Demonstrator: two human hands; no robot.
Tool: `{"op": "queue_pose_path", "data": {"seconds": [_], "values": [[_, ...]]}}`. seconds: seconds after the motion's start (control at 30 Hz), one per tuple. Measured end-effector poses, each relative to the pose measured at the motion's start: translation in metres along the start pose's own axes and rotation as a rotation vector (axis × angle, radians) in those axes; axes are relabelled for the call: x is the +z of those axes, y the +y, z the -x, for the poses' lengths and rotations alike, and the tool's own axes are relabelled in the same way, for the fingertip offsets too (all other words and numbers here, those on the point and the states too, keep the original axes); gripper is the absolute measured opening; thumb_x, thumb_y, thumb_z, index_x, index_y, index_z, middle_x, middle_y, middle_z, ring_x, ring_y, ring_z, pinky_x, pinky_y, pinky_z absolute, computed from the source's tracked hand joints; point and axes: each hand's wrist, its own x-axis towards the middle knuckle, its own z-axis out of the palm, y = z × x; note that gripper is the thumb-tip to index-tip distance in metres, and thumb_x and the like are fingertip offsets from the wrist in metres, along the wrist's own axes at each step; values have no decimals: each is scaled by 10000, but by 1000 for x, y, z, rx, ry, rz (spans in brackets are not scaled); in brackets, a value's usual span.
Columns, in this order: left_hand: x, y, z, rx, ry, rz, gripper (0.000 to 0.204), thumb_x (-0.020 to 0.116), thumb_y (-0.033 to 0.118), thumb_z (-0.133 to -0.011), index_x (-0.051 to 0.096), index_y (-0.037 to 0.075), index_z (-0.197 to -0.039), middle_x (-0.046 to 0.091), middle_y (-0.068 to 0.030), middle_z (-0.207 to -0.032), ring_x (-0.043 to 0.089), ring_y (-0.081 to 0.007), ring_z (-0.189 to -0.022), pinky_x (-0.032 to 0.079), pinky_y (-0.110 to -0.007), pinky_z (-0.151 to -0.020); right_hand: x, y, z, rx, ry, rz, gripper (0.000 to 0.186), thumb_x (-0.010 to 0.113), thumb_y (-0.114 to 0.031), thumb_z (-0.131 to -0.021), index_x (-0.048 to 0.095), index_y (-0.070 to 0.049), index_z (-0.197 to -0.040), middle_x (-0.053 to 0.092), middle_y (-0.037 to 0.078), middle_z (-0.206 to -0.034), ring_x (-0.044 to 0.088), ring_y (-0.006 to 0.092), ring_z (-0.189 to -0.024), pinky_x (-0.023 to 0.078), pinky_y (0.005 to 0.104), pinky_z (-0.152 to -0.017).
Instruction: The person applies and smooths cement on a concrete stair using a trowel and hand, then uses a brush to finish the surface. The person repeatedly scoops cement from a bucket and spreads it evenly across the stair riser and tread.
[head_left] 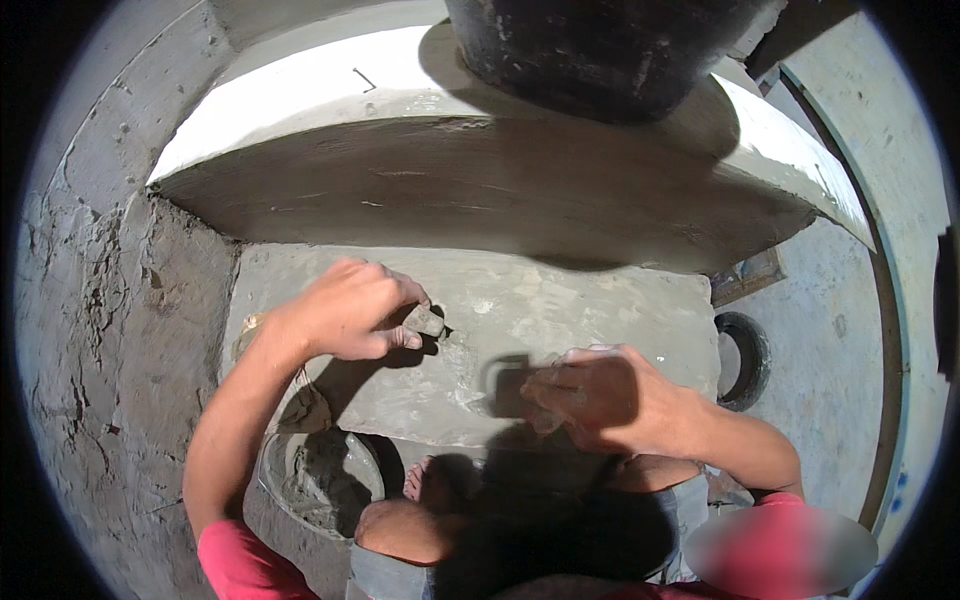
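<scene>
Between the thumb and fingers of my left hand (365, 310) is a small, grey, blocky chunk (425, 321), held just over the smooth grey cement slab (560, 300). Its material is not clear. My right hand (595, 395) hovers above the slab's near side, its fingers loosely spread and pointing left. Shadow falls across that hand, and I see nothing held in it. Damp, uneven cement patches mark the slab between the two hands.
A cement-smeared bucket (372, 462) stands at lower left, a crumpled cloth (306, 408) by its rim. A raised ledge (400, 185) crosses the far side, bearing a large black bucket (600, 60) and a nail (365, 78). At right sits a black round container (750, 362); a rough wall (120, 320) rises left.
</scene>
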Motion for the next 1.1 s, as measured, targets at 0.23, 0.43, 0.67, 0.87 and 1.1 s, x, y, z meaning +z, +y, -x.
{"op": "queue_pose_path", "data": {"seconds": [0.23,0.43,0.67,0.87,1.1], "values": [[-33,14,-21,-175,40,-47,598,835,456,-895,765,-22,-1247,766,-266,-993,730,-460,-996,549,-539,-937,-3,29,-8,353,-228,-326,140,702,-139,-903,747,-30,-978,780,139,-963,741,284,-778,609,398,-715],[-46,14,0,-210,67,-202,479,843,356,-918,750,-1,-1225,771,-254,-1047,743,-443,-1044,571,-542,-935,-1,64,33,623,288,-1635,327,791,-192,-884,704,29,-1108,740,188,-901,753,315,-747,657,501,-709],[24,-26,32,-352,23,-75,457,879,253,-857,722,49,-1235,737,-192,-1099,707,-430,-1019,554,-513,-915,32,67,109,532,846,-1904,360,580,33,-833,684,92,-1173,762,271,-1033,787,469,-890,661,613,-795],[45,-52,40,-218,78,-295,374,825,151,-845,749,123,-1211,732,-134,-1217,656,-366,-1189,481,-492,-1049,4,43,161,603,1121,-1810,317,576,-64,-1023,649,94,-1288,766,254,-1134,788,428,-977,664,591,-906],[8,-17,7,-253,-111,-411,649,743,-30,-822,692,155,-1441,667,-131,-1499,580,-367,-1443,432,-505,-1240,-38,37,170,712,1498,-1250,285,605,-127,-1106,641,85,-1293,758,161,-1172,768,235,-1014,642,375,-906]]}}
